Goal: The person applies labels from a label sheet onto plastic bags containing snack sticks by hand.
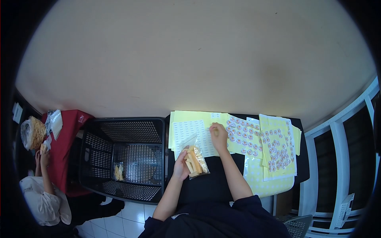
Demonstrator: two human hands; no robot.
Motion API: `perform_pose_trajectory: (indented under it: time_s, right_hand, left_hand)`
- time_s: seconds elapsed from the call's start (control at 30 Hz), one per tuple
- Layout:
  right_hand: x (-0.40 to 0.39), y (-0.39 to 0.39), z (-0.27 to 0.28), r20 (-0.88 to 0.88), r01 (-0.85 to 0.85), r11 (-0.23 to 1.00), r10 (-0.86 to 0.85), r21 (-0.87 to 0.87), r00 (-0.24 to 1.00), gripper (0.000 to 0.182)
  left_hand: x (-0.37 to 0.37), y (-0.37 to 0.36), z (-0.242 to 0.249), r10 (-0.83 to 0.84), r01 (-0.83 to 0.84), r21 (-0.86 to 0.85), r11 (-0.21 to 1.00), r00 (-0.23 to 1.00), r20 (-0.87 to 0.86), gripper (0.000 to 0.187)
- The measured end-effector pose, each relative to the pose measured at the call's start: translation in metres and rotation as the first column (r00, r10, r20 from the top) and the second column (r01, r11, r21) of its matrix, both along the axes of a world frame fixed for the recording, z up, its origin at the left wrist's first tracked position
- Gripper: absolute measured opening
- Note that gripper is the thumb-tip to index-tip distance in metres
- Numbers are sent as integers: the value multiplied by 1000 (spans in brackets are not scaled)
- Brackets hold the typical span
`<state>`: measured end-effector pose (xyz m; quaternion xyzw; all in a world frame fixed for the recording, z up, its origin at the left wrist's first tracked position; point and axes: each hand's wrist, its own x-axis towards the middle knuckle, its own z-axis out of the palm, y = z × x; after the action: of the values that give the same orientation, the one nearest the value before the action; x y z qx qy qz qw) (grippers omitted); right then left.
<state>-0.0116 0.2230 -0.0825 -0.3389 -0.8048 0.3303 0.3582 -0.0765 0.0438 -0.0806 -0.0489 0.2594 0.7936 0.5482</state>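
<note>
My left hand (pixel 181 168) grips a clear plastic bag (pixel 195 162) by its left side. Pale yellow, stick-shaped food pieces fill the bag, and its upper end points up and away from me. To the right, my right hand (pixel 219 138) is at the edge of a sheet of small white labels (pixel 189 127), its fingers curled in together. Whatever may be between those fingertips is too small to make out. Beside this hand lies a yellow sheet of round stickers (pixel 243 135) with reddish prints.
Another sticker sheet (pixel 279 148) overlaps the first, above a partly peeled backing sheet (pixel 258 178). Left of me stands a black plastic crate (pixel 139 152) with one filled bag (pixel 118 171) inside. Farther left, a person (pixel 45 198) handles something by a red-covered table (pixel 67 146).
</note>
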Motion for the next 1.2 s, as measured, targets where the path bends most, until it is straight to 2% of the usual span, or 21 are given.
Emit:
perform_pose_trajectory:
  time_s: [0.07, 0.1, 0.13, 0.17, 0.2, 0.23, 0.27, 0.33, 0.4, 0.47, 0.57, 0.87, 0.97, 1.0, 1.07, 1.1, 1.13, 1.2]
  right_hand:
    - [7, 8, 3, -224, 156, 974, -191, -165, 956, 7]
    - [13, 6, 12, -298, 134, 962, -204, -239, 933, 6]
    - [17, -2, 27, -302, 128, 964, -197, -235, 933, 6]
    - [23, -12, 41, -328, 28, 958, -126, -287, 936, 6]
    - [31, -26, 58, -354, -69, 939, -59, -338, 933, 5]
    - [37, -43, 79, -279, -104, 954, 22, -282, 960, 5]
    - [40, -60, 97, -199, -143, 963, 98, -227, 975, 6]
    - [43, -82, 110, -74, -194, 976, 187, -102, 980, 6]
    - [41, -96, 114, -86, -159, 984, 152, -79, 985, 6]
    - [39, -101, 112, -101, -139, 989, 133, -57, 986, 6]
    - [39, -103, 112, -139, -124, 991, 118, -39, 983, 7]
    - [37, -110, 113, -169, -55, 997, 63, 52, 984, 8]
    - [38, -111, 114, -198, -36, 997, 50, 75, 979, 8]
    - [41, -111, 112, -197, -22, 995, 41, 99, 980, 8]
    - [44, -112, 110, -225, -10, 995, 31, 95, 974, 10]
    - [49, -112, 113, -236, -6, 997, 24, 79, 972, 11]
    - [51, -114, 115, -248, -14, 998, 28, 62, 968, 11]
    - [59, -116, 118, -264, 9, 997, 12, 79, 965, 12]
  left_hand:
    - [5, 2, 6, 32, -52, -111, 993, 985, -171, 32]
    - [10, 3, 15, 73, -97, -88, 991, 965, -250, 27]
    - [10, 4, 20, 80, -104, -83, 991, 964, -253, 27]
    - [11, 3, 23, 62, -113, -66, 991, 851, -521, 26]
    - [14, 3, 26, 39, -114, -50, 992, 668, -743, 25]
    - [17, 5, 34, 66, -145, -20, 989, 564, -823, 25]
    - [22, 7, 40, 63, -142, -22, 990, 567, -822, 25]
    - [28, 10, 51, 87, -203, -11, 979, 469, -879, 25]
    - [34, 7, 60, 44, -212, -56, 976, 439, -898, 26]
    - [40, 6, 66, 109, -235, 6, 972, 430, -896, 26]
    - [41, 4, 69, 109, -241, 12, 970, 396, -912, 27]
    - [44, 2, 72, 148, -258, 44, 965, 398, -905, 27]
    - [45, 2, 63, 184, -210, 96, 973, 456, -871, 29]
    - [47, 1, 63, 190, -202, 116, 972, 398, -897, 30]
    - [46, -3, 66, 191, -144, 140, 980, 460, -867, 31]
    - [47, -6, 74, 187, -153, 135, 979, 405, -895, 28]
    - [46, -8, 75, 178, -137, 134, 982, 404, -897, 28]
    - [47, -10, 76, 140, -100, 105, 989, 467, -873, 25]
